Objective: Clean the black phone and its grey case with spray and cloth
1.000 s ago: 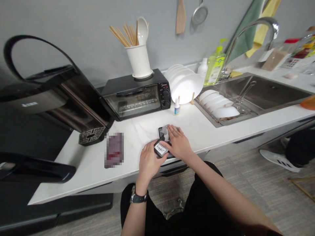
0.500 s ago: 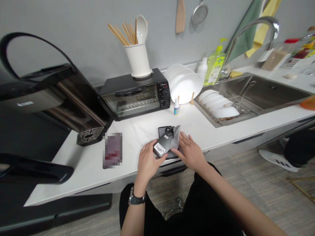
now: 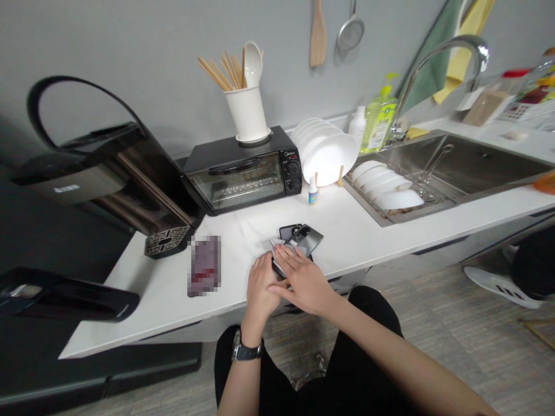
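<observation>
A dark grey smartphone (image 3: 313, 239) lies tilted at the counter's front edge, over a second black phone or case (image 3: 286, 233) that is mostly hidden. My left hand (image 3: 261, 289) grips the smartphone's near left side, its fingers partly covered. Across the phone's back, my right hand (image 3: 307, 284) presses a thin grey cloth (image 3: 274, 245) with its fingers nearly straight. The barcode label on the phone is hidden under that hand. Behind them a small spray bottle (image 3: 313, 192) stands upright.
A black toaster oven (image 3: 243, 179) carries a white utensil holder (image 3: 246, 112). Left of it stands a black drinks machine (image 3: 117, 179), near a pixelated item (image 3: 204, 266). White plates (image 3: 329, 159) and the sink (image 3: 485, 162) are right. A person's shoe (image 3: 498, 286) shows below.
My right hand has slid left with the cloth, from the phone's right side over its label and close to my left hand. The phone's camera end is now uncovered. The view has shifted slightly.
</observation>
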The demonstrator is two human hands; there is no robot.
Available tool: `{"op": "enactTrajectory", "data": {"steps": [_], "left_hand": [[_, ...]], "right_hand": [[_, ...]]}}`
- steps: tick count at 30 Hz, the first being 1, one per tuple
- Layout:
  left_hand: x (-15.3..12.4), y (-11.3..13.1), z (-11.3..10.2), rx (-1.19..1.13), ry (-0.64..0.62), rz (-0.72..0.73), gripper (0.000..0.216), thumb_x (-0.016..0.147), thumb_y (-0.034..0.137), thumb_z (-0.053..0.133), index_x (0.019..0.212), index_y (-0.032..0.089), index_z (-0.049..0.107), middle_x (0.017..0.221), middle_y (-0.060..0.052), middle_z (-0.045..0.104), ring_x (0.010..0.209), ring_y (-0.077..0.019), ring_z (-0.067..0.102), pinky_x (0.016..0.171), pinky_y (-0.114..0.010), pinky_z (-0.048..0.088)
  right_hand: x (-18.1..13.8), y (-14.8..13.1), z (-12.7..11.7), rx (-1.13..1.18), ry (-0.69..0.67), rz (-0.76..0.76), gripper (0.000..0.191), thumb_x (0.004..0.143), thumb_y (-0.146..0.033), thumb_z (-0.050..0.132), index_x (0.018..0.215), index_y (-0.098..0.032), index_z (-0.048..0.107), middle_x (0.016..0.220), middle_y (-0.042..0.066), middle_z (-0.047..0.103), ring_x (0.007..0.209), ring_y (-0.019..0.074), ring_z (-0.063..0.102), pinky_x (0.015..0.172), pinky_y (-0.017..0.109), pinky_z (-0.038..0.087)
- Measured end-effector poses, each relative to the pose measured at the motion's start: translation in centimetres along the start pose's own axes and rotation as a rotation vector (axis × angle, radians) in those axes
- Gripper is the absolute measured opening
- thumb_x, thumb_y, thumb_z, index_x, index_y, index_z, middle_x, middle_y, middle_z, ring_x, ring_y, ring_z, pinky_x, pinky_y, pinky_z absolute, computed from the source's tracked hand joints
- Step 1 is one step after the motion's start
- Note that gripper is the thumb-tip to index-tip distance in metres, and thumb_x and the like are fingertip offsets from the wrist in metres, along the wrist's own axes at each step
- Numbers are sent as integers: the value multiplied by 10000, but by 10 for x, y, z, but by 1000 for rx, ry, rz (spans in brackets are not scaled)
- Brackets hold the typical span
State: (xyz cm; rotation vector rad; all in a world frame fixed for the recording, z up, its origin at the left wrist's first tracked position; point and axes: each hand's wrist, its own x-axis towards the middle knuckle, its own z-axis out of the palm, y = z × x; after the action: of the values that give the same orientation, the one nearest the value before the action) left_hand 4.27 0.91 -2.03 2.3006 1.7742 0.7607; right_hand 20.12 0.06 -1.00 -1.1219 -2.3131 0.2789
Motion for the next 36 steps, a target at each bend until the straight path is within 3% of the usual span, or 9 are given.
{"op": "enactTrajectory", "data": {"steps": [5,10,14,19,22,27,29,33,36], "left_hand": [[3,5,-4,-42,-7,-23,463,838,358,781,1232,215,584,1156,-91,705,1103,-310,655,976,-462,533],[5,6,-4,-98,-6,-5,622,828,388,808,1366,224,542,1281,-97,696,1192,-313,646,1047,-479,520],[3,1,1,-88,24,-27,635,840,377,779,1394,193,530,1331,-133,681,1226,-320,648,1075,-492,518],[1,-8,7,-57,10,-59,871,823,287,735,1576,145,322,1377,-193,662,1232,-342,668,1041,-492,544],[1,-7,6,-47,-7,-59,924,816,328,757,1595,137,297,1347,-192,678,1198,-346,680,1022,-489,548],[2,0,2,-54,8,-34,894,845,458,772,1574,156,353,1408,-196,641,1259,-354,640,1058,-506,519],[2,1,1,-46,-4,-40,883,842,441,776,1568,155,364,1409,-195,640,1266,-358,634,1064,-510,514],[2,1,1,-31,-30,-30,852,839,361,761,1565,152,365,1413,-195,639,1257,-356,640,1065,-505,512],[1,3,0,-38,-7,-22,843,851,407,756,1561,170,369,1381,-177,655,1242,-347,645,1052,-495,517]], "right_hand": [[-30,39,-28,-19,-53,32,704,1053,-605,448,1605,-171,405,1640,134,419,1535,274,399,1257,538,353],[-10,80,-33,-157,42,212,704,1059,-571,452,1592,-112,421,1644,172,402,1532,331,396,1247,573,345],[9,56,-14,-163,97,217,814,1022,-624,499,1578,-36,417,1633,232,393,1551,368,348,1265,590,291],[-4,8,-5,11,-60,-79,830,1016,-674,466,1598,-86,398,1633,185,420,1542,294,384,1289,523,280],[-9,22,-16,27,-93,-128,746,1033,-633,473,1602,-154,409,1630,138,442,1530,270,408,1283,519,299],[0,70,-26,-126,39,136,699,1055,-550,475,1625,-161,367,1667,167,359,1559,312,347,1256,573,321],[-2,65,-22,-122,39,122,762,1035,-594,491,1627,-134,354,1665,187,357,1572,327,314,1262,590,295],[-9,44,-17,10,-91,-161,851,1000,-679,502,1642,-154,314,1661,148,386,1572,283,323,1297,545,240],[-2,53,-21,-28,-65,-56,754,1039,-611,476,1641,-182,327,1666,142,378,1560,279,350,1285,545,271]]}}
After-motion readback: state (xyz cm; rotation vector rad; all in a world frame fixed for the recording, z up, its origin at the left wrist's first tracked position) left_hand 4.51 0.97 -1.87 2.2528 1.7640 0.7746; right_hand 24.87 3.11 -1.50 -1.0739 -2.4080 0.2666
